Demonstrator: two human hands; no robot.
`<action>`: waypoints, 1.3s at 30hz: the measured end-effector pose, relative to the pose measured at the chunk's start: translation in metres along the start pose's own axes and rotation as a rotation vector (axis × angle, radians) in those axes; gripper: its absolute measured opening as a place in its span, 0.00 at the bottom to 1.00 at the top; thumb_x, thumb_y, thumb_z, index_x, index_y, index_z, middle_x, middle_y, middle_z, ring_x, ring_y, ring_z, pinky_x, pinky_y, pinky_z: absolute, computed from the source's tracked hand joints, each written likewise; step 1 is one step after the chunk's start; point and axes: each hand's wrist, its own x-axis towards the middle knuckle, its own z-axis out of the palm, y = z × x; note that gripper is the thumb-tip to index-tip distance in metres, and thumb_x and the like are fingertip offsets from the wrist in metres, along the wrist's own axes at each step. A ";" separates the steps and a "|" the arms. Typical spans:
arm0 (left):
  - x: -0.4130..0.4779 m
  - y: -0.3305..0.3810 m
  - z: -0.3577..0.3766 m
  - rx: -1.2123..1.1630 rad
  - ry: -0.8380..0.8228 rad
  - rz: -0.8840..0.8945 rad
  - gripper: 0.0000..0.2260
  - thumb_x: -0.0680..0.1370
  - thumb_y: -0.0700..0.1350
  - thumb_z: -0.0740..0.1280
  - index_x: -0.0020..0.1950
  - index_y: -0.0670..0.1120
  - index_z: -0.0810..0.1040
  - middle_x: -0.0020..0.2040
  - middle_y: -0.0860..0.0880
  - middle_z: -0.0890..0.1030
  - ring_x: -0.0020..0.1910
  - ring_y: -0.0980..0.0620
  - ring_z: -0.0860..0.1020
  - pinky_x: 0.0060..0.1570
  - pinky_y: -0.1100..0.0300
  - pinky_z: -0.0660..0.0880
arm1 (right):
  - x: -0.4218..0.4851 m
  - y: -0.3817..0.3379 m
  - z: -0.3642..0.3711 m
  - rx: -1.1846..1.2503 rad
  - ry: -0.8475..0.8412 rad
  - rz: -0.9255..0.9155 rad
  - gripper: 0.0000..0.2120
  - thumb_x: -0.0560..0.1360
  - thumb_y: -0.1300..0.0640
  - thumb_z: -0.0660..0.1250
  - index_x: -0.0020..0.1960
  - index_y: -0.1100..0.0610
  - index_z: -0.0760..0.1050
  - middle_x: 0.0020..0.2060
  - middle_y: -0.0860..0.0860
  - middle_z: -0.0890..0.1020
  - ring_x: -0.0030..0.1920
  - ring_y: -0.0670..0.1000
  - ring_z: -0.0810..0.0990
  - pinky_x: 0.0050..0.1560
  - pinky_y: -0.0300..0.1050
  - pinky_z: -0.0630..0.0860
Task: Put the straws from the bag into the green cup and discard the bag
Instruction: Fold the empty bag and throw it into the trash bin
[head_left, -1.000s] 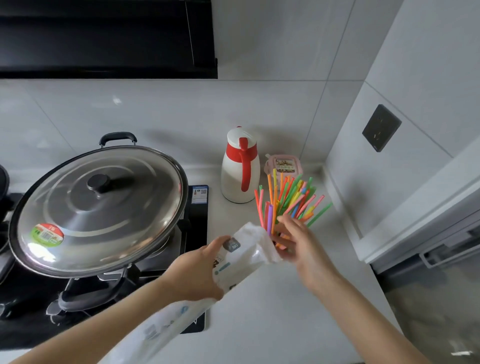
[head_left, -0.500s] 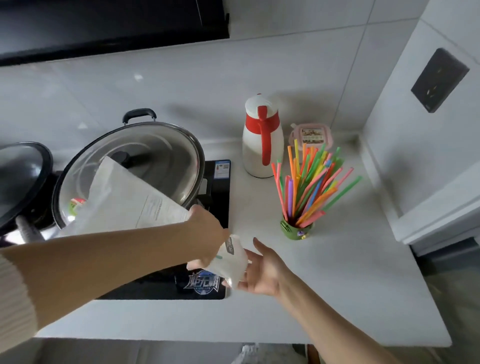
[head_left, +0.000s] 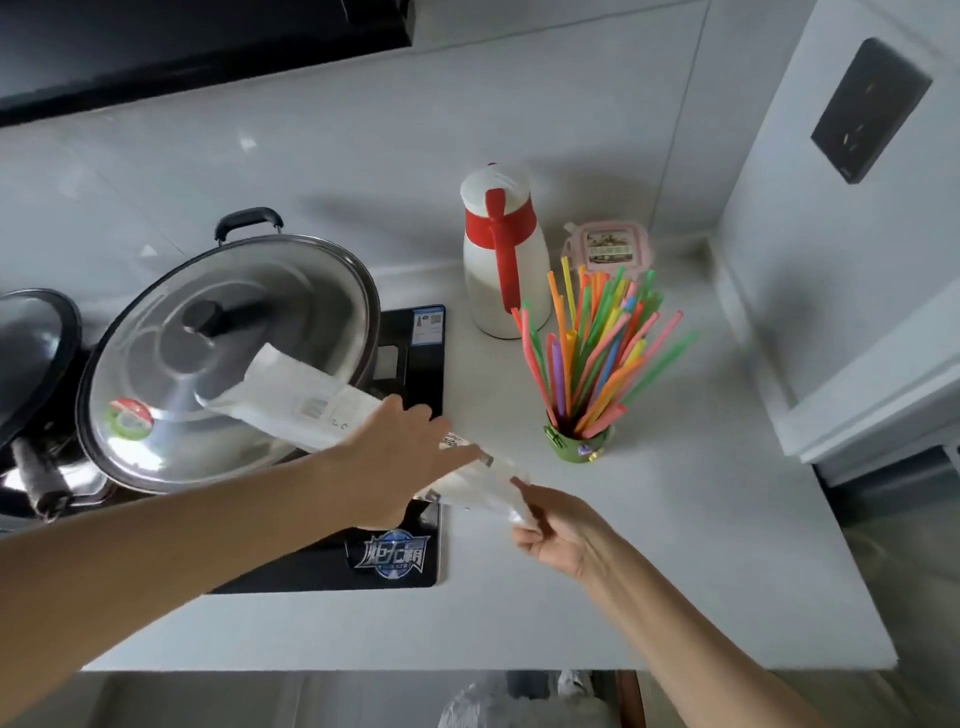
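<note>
the bag (head_left: 306, 400) is up in the air in front of the green cup (head_left: 579, 447), stretched flat between two hands and reaching out over the big steel lid (head_left: 228, 358) to the cup's left. the left hand (head_left: 400, 457) clamps around the bag's middle, fingers wrapped over the top. the right hand (head_left: 556, 530) pinches the bag's near corner between thumb and fingertips, low and just in front of the cup. the bag looks flat and white, printed text facing up.

the straws (head_left: 597, 353) are standing in the green cup, a bright fan of orange, pink, green, yellow and blue leaning out to the right. the cup sits upright on the white counter (head_left: 675, 571), clear of both hands.

behind the cup stands a white jug (head_left: 501, 260) with a red handle, and just right of that jug a small pink-lidded box (head_left: 608, 249). left of the cup, the black cooktop (head_left: 410, 561) meets the counter, with the steel lid covering a wok on it. further left again, a darker lid (head_left: 31, 338) at the edge. up on the wall right of the cup, a dark socket plate (head_left: 867, 109).
</note>
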 end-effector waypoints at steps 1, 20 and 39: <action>-0.002 0.004 0.002 -0.025 0.027 0.000 0.37 0.73 0.42 0.64 0.76 0.54 0.45 0.61 0.45 0.71 0.52 0.45 0.72 0.49 0.52 0.69 | -0.004 -0.001 -0.009 0.026 0.017 -0.013 0.12 0.79 0.65 0.57 0.37 0.61 0.70 0.17 0.51 0.70 0.14 0.44 0.62 0.15 0.34 0.57; -0.041 0.171 0.062 -1.255 -0.080 0.017 0.08 0.71 0.48 0.74 0.36 0.48 0.78 0.31 0.54 0.76 0.30 0.58 0.71 0.27 0.71 0.66 | -0.153 0.130 -0.138 -0.777 0.236 -0.531 0.32 0.64 0.34 0.71 0.62 0.51 0.75 0.53 0.48 0.83 0.51 0.48 0.82 0.51 0.46 0.78; 0.059 0.356 0.182 -1.474 -0.288 -0.247 0.15 0.77 0.49 0.67 0.62 0.45 0.76 0.59 0.47 0.80 0.57 0.48 0.77 0.58 0.56 0.72 | -0.115 0.121 -0.358 -1.456 0.804 -0.538 0.16 0.72 0.48 0.62 0.30 0.51 0.62 0.24 0.47 0.61 0.29 0.52 0.62 0.30 0.49 0.63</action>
